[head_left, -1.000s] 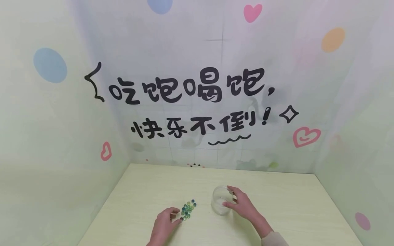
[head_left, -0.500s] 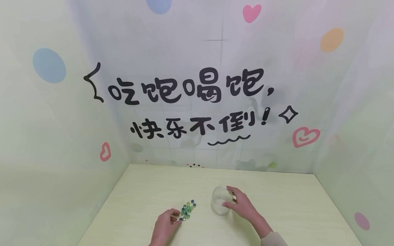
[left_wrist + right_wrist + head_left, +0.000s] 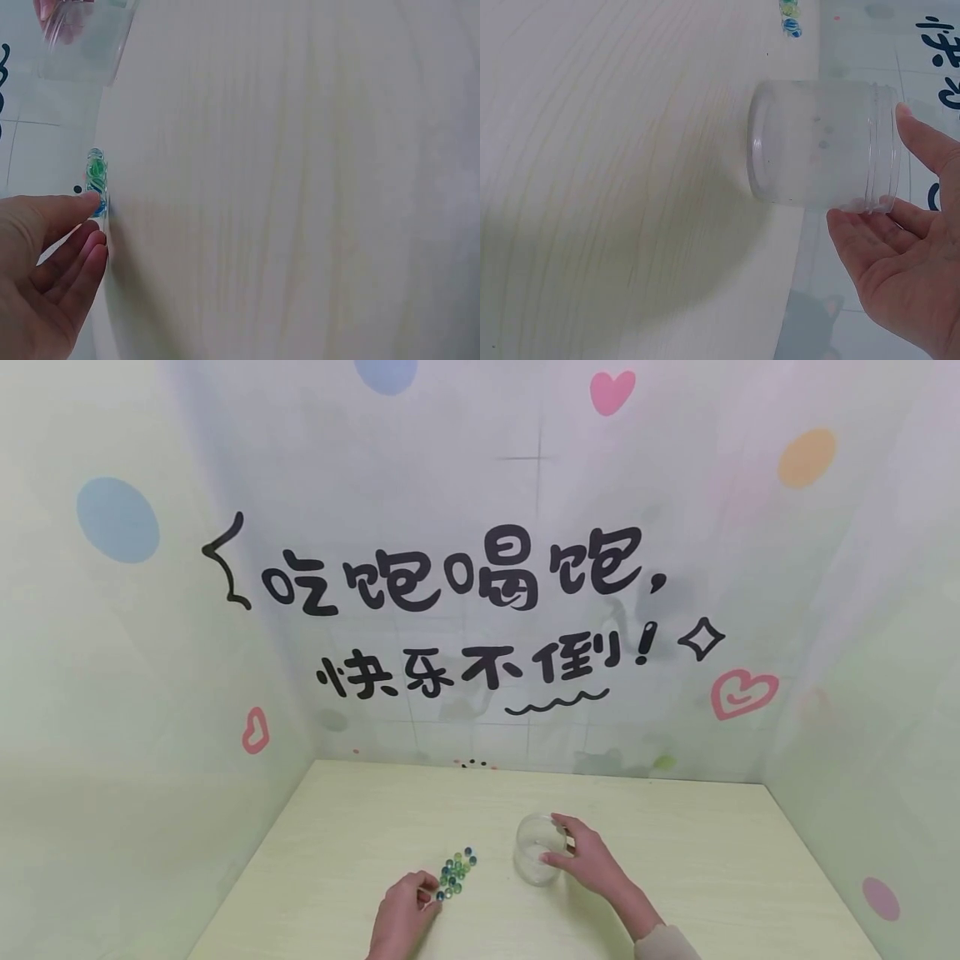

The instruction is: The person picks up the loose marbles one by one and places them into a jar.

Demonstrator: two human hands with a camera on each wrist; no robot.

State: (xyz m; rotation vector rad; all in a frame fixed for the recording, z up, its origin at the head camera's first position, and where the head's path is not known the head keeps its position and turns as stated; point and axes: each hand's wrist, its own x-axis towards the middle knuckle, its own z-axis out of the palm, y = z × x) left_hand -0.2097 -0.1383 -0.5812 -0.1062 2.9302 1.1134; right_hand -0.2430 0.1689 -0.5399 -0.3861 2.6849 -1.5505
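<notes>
Several glass marbles (image 3: pixel 454 872) in blue, green and clear lie in a loose cluster on the table. Beside the cluster's near-left end is my left hand (image 3: pixel 401 906), its fingers loosely bent and its thumb tip by a blue marble (image 3: pixel 440 897). In the left wrist view the thumb overlaps the marbles (image 3: pixel 96 169); whether it touches one I cannot tell. My right hand (image 3: pixel 596 864) holds a clear, wide-mouthed jar (image 3: pixel 534 860) upright on the table, near its rim. The right wrist view shows the jar (image 3: pixel 817 146) with thumb and fingers on opposite sides; no marbles are visible inside.
The pale wooden table (image 3: pixel 360 810) is enclosed at the back and both sides by a printed cloth (image 3: pixel 480 727) with black lettering, hearts and dots. A strip of bare tabletop separates the marbles from the jar.
Both hands stay almost still. The left fingertips have shifted down slightly beside the nearest marble. The jar and the marble cluster keep their places.
</notes>
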